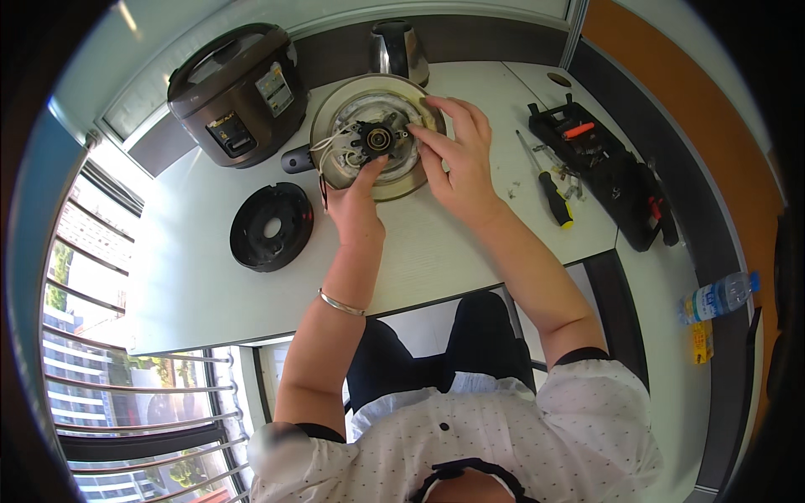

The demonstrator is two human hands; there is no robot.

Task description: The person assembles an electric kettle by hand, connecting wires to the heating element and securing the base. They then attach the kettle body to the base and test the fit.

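Observation:
An upturned round metal appliance base (335,105), with a black handle (297,160) sticking out on its left, lies at the far middle of the table. A round black connector (379,140) with a ringed centre sits at its middle, and white wires (334,149) run off to the left. My left hand (356,205) is closed on the connector, thumb pressed on its near edge. At the connector's right side, my right hand (461,168) has its fingers bent and pinched together; anything between them is too small to make out.
A black round cover (272,226) lies at the left. Behind stand a brown cooker (239,96) and a metal kettle (397,52). To the right are a screwdriver (553,197), small loose parts (570,178) and an opened black tool case (608,172). A water bottle (717,298) lies far right.

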